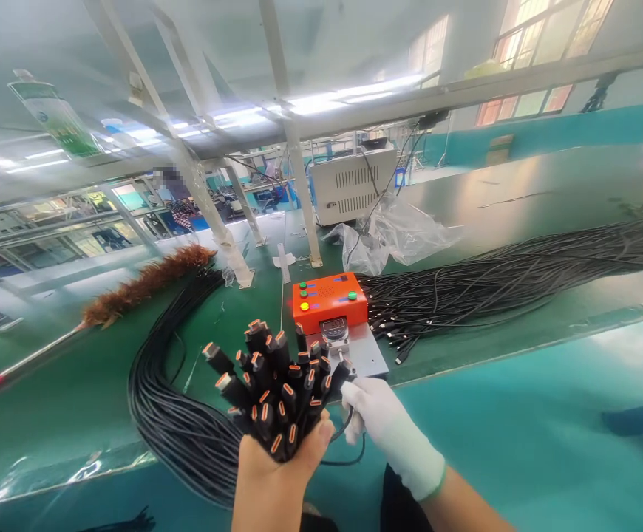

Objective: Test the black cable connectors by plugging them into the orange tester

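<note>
My bare left hand [280, 473] is wrapped round a thick bundle of black USB cables [285, 391], their connector ends with orange tips fanned up toward me. The long cable tails [188, 399] curve away to the left over the table. My right hand [391, 428], in a white glove, pinches a single black USB cable [344, 371] close to its connector, right beside the bundle. Just beyond stands an orange tester box [328, 303] with green and yellow buttons. A small digital gauge [334, 329] sits before it on a metal plate [374, 358], partly hidden by the bundle.
More black cables [482, 273] lie in a long pile to the right of the box. A feather duster [149, 284] rests at left. Behind are white frame posts [299, 148], clear plastic bags [393, 233] and a pale metal cabinet [355, 185]. The green table's front edge [465, 360] runs nearby.
</note>
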{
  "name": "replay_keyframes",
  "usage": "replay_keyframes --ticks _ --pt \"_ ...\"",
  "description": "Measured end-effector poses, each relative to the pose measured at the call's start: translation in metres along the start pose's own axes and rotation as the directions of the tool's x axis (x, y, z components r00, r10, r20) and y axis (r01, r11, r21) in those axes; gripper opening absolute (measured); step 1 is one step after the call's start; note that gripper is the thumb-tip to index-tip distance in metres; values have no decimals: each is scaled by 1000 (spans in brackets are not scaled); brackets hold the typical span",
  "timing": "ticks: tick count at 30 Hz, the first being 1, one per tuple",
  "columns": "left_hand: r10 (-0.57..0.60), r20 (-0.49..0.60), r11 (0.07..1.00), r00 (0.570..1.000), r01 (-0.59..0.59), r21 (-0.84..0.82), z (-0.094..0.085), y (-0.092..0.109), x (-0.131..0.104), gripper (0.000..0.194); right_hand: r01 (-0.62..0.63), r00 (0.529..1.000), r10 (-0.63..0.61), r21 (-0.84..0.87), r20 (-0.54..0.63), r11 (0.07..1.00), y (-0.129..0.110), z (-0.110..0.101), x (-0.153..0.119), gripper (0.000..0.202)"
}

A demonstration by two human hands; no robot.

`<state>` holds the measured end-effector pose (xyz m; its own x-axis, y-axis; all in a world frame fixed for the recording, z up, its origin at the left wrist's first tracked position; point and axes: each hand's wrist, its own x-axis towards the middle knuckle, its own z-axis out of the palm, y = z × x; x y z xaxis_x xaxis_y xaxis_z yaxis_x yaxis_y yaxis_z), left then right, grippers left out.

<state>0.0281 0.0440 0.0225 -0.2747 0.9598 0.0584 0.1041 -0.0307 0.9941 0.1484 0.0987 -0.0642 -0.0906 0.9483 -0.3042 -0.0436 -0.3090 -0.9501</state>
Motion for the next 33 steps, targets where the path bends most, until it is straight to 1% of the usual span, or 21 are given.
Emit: replay_keyframes --ticks 3,4,5,6,7,8,10,12,14,18,19,20,21,22,23,24,25,27,29,33 --pt "-24 74 996 997 30 -79 -3 1 1 6 -53 992 45 63 115 997 15 -6 -16 25" --pt "-23 96 995 995 32 -94 -3 1 1 9 -84 986 66 109 153 990 21 -7 -23 26" --pt "-20 111 994 994 32 -102 -4 1 0 16 -102 983 76 152 165 983 26 -8 -29 27" --pt "-19 111 994 994 31 -106 -4 1 0 23 -92 988 67 180 141 979 29 -9 -35 28" --pt "-12 98 994 995 23 -111 -4 1 -1 27 -56 995 41 187 86 981 30 -9 -39 28" --pt "-1 74 993 997 9 -115 -4 1 -3 26 -7 1000 5 163 13 987 29 -9 -42 29" --pt "25 20 993 999 -23 -118 -5 0 -5 14 86 991 -78 73 -105 994 22 -6 -43 28" --pt "28 -5 993 1000 -28 -118 -5 1 -8 10 108 984 -104 22 -146 994 14 -3 -40 27" --pt "7 4 994 1000 -6 -111 -6 2 -9 9 108 982 -105 6 -158 994 8 1 -35 26" --pt "3 39 992 999 2 -126 -4 4 -10 21 160 952 -183 -112 -244 981 5 9 -29 32" --pt "10 37 991 999 -5 -134 -3 4 -9 22 175 953 -190 -83 -235 981 5 10 -28 32" --pt "16 28 990 999 -12 -142 -2 4 -9 20 180 965 -176 4 -193 984 6 11 -27 31" --pt "21 17 988 1000 -18 -150 -1 4 -9 18 156 984 -141 146 -113 977 7 11 -25 29" --pt "21 6 987 1000 -20 -158 0 4 -9 18 101 995 -102 300 -13 948 9 11 -23 27" --pt "16 -7 986 1000 -17 -167 1 4 -9 20 31 994 -71 426 79 904 11 10 -20 26" --pt "6 -20 985 1000 -9 -171 2 4 -9 24 -33 988 -48 515 144 856 13 10 -17 26" --pt "-5 -30 986 1000 0 -170 3 4 -9 29 -75 983 -35 572 179 817 16 9 -13 27" --pt "-16 -41 988 999 10 -154 6 4 -9 37 -96 980 -38 629 195 772 22 9 -8 27" --pt "-8 -36 989 999 3 -147 7 4 -9 37 -91 976 -65 661 208 745 25 8 -4 27" --pt "-2 -56 995 998 -4 -100 8 4 -7 35 -77 974 -84 652 211 754 23 7 0 28"
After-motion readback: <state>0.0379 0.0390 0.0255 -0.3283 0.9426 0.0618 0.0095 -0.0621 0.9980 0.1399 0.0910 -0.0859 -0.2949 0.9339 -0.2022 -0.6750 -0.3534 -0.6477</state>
